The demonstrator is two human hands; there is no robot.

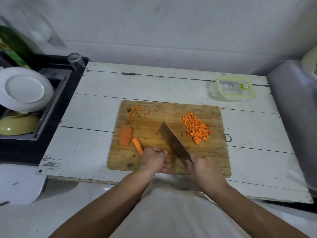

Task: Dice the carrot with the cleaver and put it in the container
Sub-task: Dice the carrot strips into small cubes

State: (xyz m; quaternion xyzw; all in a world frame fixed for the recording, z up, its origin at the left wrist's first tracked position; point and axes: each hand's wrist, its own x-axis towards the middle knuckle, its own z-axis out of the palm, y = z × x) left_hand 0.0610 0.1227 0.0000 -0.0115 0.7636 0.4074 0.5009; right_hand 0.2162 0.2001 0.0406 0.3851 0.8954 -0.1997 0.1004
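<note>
The white desk (pixel 96 107) carries almost everything here. At its left a dark sink (pixel 51 93) holds a white plate (pixel 25 89) and a yellowish bowl (pixel 18 125). On the desk, close to the person, lies a wooden board (pixel 171 117), and far at the back right stands the container (pixel 233 89) with a green-edged lid on it, well apart from the board.

The cleaver (pixel 173 143) is over the middle of the board, its blade pointing away and to the left. The right hand (pixel 203 170) has its grip closed around the handle. The left hand (pixel 153 161) is just beside the blade on its left side, fingers curled down on a carrot stick (pixel 137 145). Only a part of this stick shows from under the hand.

This stick is what the next cut turns on. Its long axis goes from far-left to near-right, so it runs under the left hand toward the blade, and its near end seems to meet the edge just by the fingers; I cannot see this end clearly. The blade lies across the stick, so I think it will cut off small cubes while the left hand feeds the stick rightward. The left hand is nearer to the stick, and its fingers are very near the edge.

A flat carrot half (pixel 125 135) waits uncut at the left of the board. A heap of dice (pixel 197 129) lies at the right side, on the way to the container. Some peels (pixel 135 109) are in the far-left corner.
</note>
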